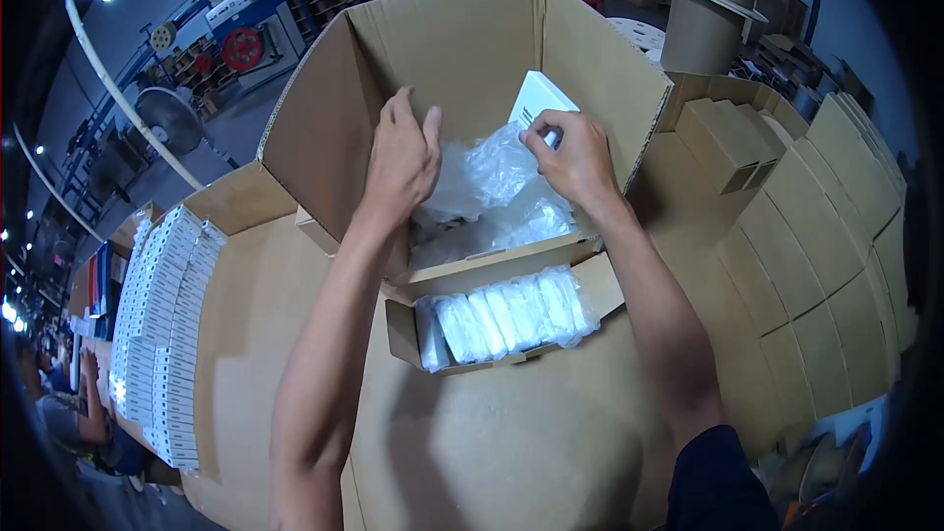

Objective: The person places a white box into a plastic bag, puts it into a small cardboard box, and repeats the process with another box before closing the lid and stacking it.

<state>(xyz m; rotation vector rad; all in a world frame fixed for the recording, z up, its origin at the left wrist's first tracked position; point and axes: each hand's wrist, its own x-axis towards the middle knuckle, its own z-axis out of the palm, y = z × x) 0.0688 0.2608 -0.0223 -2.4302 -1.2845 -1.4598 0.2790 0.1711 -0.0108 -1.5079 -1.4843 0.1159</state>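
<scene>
My right hand [578, 159] is inside the big cardboard box [433, 49], thumb and forefinger pinched on the edge of a crumpled clear plastic bag [497, 172]. A white box [539, 98] with small print leans in the far right corner, partly behind that hand. My left hand [401, 149] is raised at the left side of the bag, fingers apart and holding nothing. More clear plastic lies on the box's floor. In front stands a small open carton [401, 329] holding a row of several plastic-wrapped white packs [506, 315].
Stacks of small white boxes [162, 324] stand on the left of the table [265, 334]. Flattened cardboard [816, 265] and a closed brown carton [730, 143] are at the right. Behind are a large cardboard spool [703, 25], a fan [169, 118] and machinery. A person sits at far left.
</scene>
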